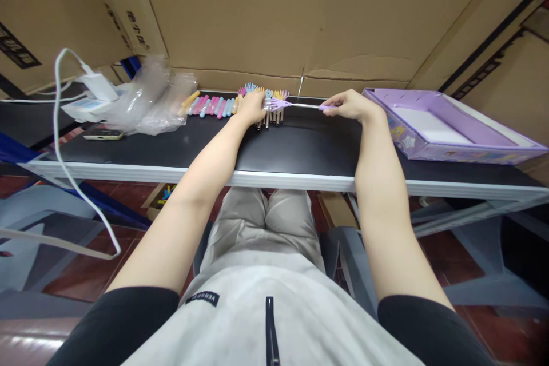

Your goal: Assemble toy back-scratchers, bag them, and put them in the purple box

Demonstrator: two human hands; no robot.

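Note:
My right hand (352, 104) pinches the purple handle of a telescopic back scratcher (305, 106) with a thin metal rod. The scratcher lies level above the table, its purple claw pointing left toward my left hand (252, 106). Closed fingers of my left hand are at the claw end, where a bit of clear plastic (267, 104) shows around the claw tips. Beneath and behind that hand lies a row of back scratchers (269, 120) with coloured claws and metal rods. Left of it, pink, blue and yellow handles (213, 106) lie side by side.
A pile of clear plastic bags (150, 103) lies at the left, beside a white charger (100, 86) with a cable and a dark phone-like device (103, 134). An open purple box (450, 151) stands at the right. Cardboard (274, 17) walls the table's back.

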